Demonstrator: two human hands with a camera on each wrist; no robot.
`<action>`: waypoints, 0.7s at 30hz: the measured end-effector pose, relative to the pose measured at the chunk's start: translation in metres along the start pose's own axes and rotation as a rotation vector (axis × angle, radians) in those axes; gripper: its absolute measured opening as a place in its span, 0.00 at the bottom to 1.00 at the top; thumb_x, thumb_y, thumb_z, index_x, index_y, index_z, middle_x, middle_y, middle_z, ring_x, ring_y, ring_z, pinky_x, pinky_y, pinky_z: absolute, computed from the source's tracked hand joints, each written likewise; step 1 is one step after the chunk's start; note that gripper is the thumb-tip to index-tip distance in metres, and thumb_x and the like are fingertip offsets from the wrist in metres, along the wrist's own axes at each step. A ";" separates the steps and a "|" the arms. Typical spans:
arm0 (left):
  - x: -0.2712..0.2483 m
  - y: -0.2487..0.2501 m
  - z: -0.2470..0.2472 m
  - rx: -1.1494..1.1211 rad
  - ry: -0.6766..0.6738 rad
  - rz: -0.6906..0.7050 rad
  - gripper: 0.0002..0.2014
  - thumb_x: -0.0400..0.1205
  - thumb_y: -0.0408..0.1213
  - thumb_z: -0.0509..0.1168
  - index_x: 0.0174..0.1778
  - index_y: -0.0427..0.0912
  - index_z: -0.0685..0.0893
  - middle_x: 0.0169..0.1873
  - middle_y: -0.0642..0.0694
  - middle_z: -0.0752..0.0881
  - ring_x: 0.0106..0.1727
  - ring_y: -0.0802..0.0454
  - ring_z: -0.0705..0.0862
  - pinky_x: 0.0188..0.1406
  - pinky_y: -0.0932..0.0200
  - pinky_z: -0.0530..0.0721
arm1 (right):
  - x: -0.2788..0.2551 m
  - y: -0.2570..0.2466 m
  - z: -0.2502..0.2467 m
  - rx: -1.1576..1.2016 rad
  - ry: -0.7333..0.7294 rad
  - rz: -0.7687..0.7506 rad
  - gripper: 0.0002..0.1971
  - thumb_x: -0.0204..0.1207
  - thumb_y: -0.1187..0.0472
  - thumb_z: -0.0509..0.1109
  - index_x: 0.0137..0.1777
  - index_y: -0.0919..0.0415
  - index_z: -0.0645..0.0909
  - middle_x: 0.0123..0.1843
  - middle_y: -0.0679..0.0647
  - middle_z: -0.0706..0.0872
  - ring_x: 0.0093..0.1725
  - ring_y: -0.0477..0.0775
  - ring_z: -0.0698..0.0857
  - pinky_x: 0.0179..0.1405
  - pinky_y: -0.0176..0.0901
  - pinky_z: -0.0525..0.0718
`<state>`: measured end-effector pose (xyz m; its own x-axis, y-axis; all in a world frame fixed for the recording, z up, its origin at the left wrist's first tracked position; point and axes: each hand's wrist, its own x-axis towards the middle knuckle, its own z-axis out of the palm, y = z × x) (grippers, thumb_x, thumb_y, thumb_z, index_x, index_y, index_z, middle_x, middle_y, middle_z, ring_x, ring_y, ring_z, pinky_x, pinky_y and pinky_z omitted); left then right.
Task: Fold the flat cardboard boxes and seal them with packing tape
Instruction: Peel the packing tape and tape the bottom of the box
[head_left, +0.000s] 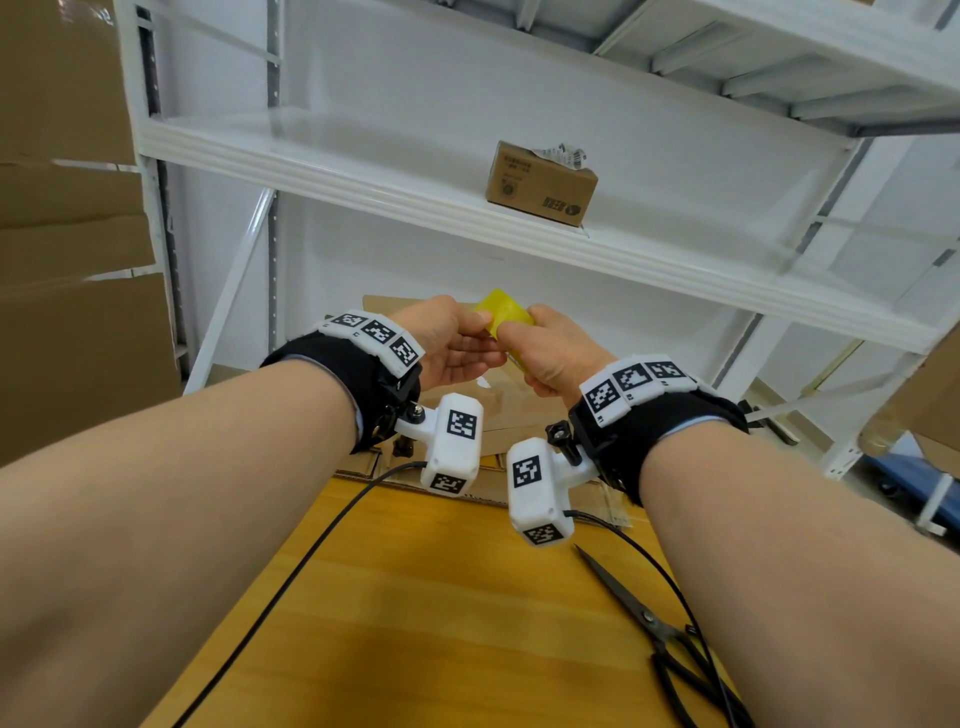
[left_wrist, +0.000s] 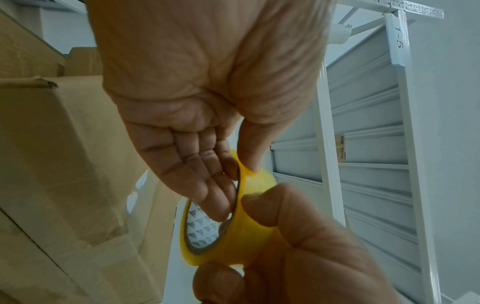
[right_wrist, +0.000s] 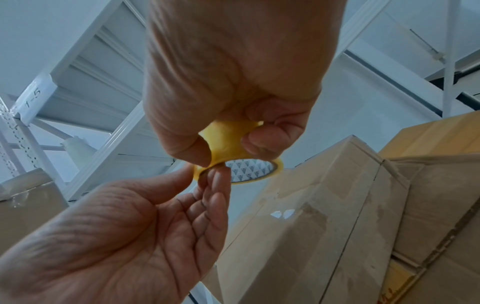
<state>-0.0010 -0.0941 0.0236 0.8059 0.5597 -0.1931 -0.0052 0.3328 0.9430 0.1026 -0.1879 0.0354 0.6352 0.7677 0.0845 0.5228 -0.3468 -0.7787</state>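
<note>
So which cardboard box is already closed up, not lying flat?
The small printed box on the white shelf, with a label on top. The cardboard below the hands lies flat on the table.

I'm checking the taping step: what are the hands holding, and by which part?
Both hold the yellow tape roll: right hand grips its outer band, left hand pinches its rim.
</note>
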 end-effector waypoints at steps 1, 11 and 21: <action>0.000 0.000 0.001 0.000 0.001 -0.003 0.10 0.86 0.37 0.61 0.46 0.34 0.83 0.31 0.42 0.88 0.39 0.50 0.87 0.44 0.60 0.84 | 0.000 0.001 0.000 -0.004 0.003 -0.009 0.06 0.77 0.54 0.67 0.41 0.49 0.72 0.34 0.51 0.76 0.29 0.50 0.75 0.24 0.39 0.70; -0.001 0.000 0.007 0.013 0.008 -0.009 0.11 0.86 0.37 0.60 0.44 0.34 0.82 0.35 0.42 0.86 0.39 0.50 0.87 0.45 0.60 0.83 | -0.002 0.002 -0.002 -0.012 0.026 -0.015 0.06 0.76 0.54 0.67 0.41 0.51 0.72 0.35 0.50 0.76 0.31 0.49 0.75 0.28 0.39 0.69; 0.000 0.002 0.004 0.024 -0.006 0.011 0.10 0.86 0.38 0.61 0.46 0.34 0.82 0.33 0.42 0.87 0.38 0.50 0.88 0.43 0.59 0.84 | -0.008 0.002 -0.003 -0.071 0.038 -0.061 0.06 0.79 0.58 0.65 0.41 0.52 0.76 0.32 0.49 0.77 0.32 0.52 0.78 0.29 0.42 0.78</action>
<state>0.0020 -0.0962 0.0269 0.8097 0.5583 -0.1808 -0.0002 0.3083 0.9513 0.1007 -0.1965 0.0353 0.6214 0.7681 0.1545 0.5991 -0.3388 -0.7254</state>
